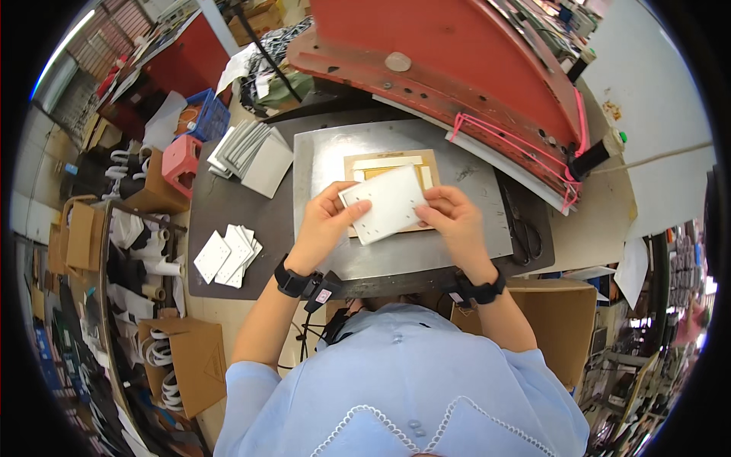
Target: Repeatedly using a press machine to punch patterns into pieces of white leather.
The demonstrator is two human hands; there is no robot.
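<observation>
A white rectangular sheet piece [384,202] with small holes near its ends is held up between my two hands. My left hand [331,217] pinches its left edge, thumb on top. The right edge is gripped by my right hand [451,217], thumb and fingers closed on it. Below the piece, partly covered by it, lies a tan board [432,164] with a pale rectangular frame on it. That board rests on a shiny metal plate [320,160]. Several similar white pieces with holes [228,255] lie in a loose pile at the left of the dark table.
A fanned stack of plain pale sheets [266,164] stands at the table's back left. A large red machine arm [426,46] with pink cords [502,137] overhangs the far side. Scissors [525,240] lie at the right edge. A red stool [183,164] and a cardboard box [552,320] are nearby.
</observation>
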